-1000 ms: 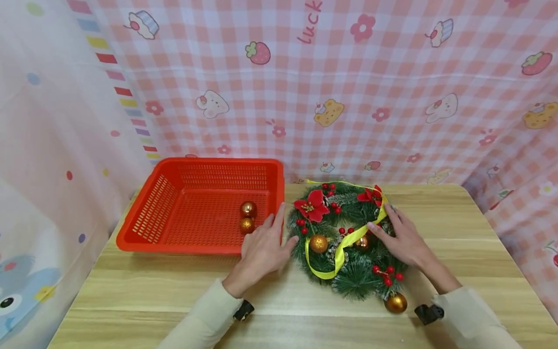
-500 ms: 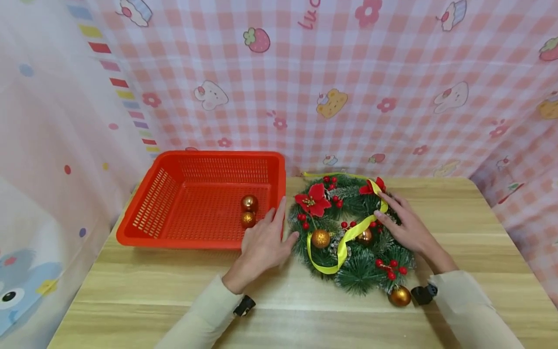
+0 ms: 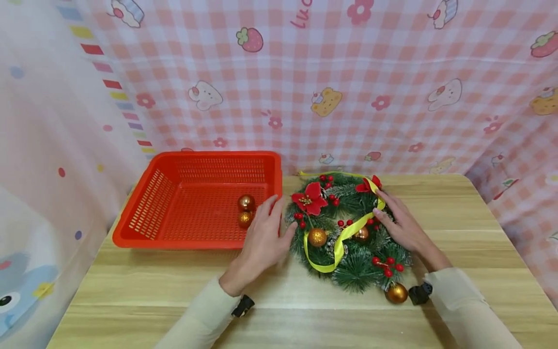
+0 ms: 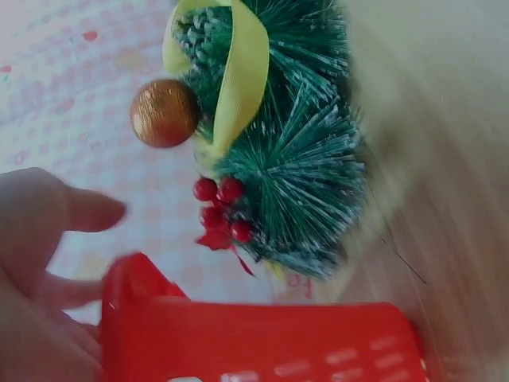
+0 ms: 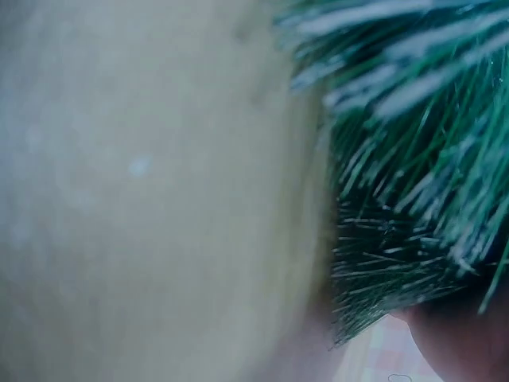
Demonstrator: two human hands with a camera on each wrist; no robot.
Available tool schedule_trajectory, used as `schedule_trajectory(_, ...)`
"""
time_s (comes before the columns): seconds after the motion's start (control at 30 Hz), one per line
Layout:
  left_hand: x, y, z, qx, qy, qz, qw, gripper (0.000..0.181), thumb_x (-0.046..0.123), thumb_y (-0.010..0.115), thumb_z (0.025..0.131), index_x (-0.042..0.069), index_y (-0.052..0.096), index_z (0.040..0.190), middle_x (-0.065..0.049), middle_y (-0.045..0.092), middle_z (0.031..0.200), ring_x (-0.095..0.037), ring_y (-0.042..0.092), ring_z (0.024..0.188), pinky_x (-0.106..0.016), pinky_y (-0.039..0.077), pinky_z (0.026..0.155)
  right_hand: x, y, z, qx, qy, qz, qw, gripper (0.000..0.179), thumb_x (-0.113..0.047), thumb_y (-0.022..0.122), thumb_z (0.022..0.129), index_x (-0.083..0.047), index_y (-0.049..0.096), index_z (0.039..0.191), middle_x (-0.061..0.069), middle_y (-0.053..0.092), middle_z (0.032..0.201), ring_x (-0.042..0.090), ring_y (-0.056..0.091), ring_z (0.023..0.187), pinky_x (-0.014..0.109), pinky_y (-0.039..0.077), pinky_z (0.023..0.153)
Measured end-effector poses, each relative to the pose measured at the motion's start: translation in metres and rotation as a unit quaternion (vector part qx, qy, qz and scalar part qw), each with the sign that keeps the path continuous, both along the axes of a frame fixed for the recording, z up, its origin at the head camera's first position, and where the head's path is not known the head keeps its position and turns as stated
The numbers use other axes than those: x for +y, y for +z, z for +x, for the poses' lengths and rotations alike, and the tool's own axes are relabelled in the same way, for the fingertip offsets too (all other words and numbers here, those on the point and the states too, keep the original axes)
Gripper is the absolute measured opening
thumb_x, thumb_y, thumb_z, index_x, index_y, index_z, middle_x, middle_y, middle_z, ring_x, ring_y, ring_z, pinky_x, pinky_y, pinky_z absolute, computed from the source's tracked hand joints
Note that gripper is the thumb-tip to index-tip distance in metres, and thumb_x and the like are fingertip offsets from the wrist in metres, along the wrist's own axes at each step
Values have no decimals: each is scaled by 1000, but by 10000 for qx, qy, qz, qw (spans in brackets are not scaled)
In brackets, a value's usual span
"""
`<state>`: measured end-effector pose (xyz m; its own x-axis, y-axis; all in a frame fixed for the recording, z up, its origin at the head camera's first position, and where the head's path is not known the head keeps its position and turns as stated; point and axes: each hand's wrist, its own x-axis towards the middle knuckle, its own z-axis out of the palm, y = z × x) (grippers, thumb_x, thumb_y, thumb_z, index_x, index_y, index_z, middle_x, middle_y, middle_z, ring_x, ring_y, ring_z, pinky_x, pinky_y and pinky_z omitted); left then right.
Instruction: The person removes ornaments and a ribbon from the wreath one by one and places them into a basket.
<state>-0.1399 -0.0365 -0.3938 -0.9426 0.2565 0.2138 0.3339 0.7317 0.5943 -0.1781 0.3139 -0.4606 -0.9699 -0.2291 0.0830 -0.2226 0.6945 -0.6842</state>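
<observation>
A green wreath point(image 3: 356, 276) lies on the table, trimmed with red flowers, red berries, pinecones and gold baubles. Across it curls a yellow ribbon point(image 3: 341, 248), with one end trailing along the far edge. My right hand point(image 3: 406, 231) rests on the wreath's right side, its thumb and fingertips touching the ribbon. Spread at the basket's near right corner is my left hand point(image 3: 264, 241), nothing in its fingers. That red basket point(image 3: 174, 244) holds two gold baubles point(image 3: 246, 202). The left wrist view shows the left hand beside the red rim point(image 4: 238, 318), with the wreath beyond.
Another gold bauble point(image 3: 396, 293) sits at the wreath's front right edge. Wooden tabletop point(image 3: 305, 325) extends in front of the basket and wreath. A pink checked cloth point(image 3: 279, 87) hangs behind the table, with a white curtain point(image 3: 65, 218) at the left.
My left hand's fingers have lifted and bent slightly off the basket rim. My right fingertips have shifted a little on the wreath, and the ribbon beside them now bends in a tighter curve.
</observation>
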Motion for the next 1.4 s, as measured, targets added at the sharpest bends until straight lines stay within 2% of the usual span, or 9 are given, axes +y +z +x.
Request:
schedule_trajectory(0.07,4,2,4,372,-409,442,9975,53,22,67,94,9,50,143,-15,49,145,-30,46,134,-50,43,106,-1,0,0,-44,-5,-11,10000,61,-37,43,106,-24,17,160,25,18,160,52,18,143,78,19,102)
schedule_trajectory(0.13,10,3,8,490,-838,772,9923,47,18,66,94,8,53,138,-11,54,140,-27,51,130,-45,44,106,0,0,0,-65,-14,-17,10000,61,-38,42,106,-24,17,160,25,16,161,52,17,144,78,18,102)
schedule_trajectory(0.2,17,3,11,376,-1152,876,9888,44,18,66,95,8,55,137,-8,56,138,-24,53,128,-41,45,106,1,-1,0,-55,-5,-13,10000,61,-38,42,106,-24,17,160,25,16,161,52,17,144,78,18,102)
schedule_trajectory(0.3,25,1,14,86,-1356,623,9888,46,20,66,95,11,53,138,-6,55,139,-22,54,126,-39,47,103,1,-2,-1,-37,11,-23,10000,61,-37,42,106,-24,17,160,25,16,161,52,17,143,78,19,103)
schedule_trajectory(0.47,32,-4,15,-244,-1355,-112,9904,56,23,71,93,15,48,143,-6,53,142,-23,52,128,-41,48,102,1,-2,-2,-71,38,-26,10000,62,-38,43,106,-24,17,160,25,15,161,52,16,144,78,18,103)
schedule_trajectory(0.63,37,-6,12,-181,-1329,-340,9904,56,17,74,90,14,50,141,-7,58,134,-23,58,120,-38,52,95,1,-1,-1,-125,11,17,9999,62,-39,42,106,-26,16,160,24,14,162,52,14,145,78,17,103)
schedule_trajectory(0.83,41,-6,8,39,-1245,-71,9922,48,12,72,91,12,54,136,-7,64,123,-19,64,104,-30,55,83,1,-1,-1,-156,-2,44,9999,63,-41,43,105,-27,16,160,22,14,162,51,15,145,78,18,103)
schedule_trajectory(1.0,46,-3,4,293,-1234,74,9919,46,13,69,93,14,54,136,-7,63,126,-17,64,102,-29,55,80,2,-1,-1,-177,-17,39,9998,63,-41,43,105,-26,16,160,23,14,162,51,15,145,78,18,103)
schedule_trajectory(1.4,62,8,-6,300,-1405,413,9888,39,15,64,97,15,54,135,-4,62,125,-16,62,101,-28,54,82,2,-2,-1,-202,-53,92,9997,63,-43,41,105,-24,16,160,24,13,162,52,15,144,79,18,102)
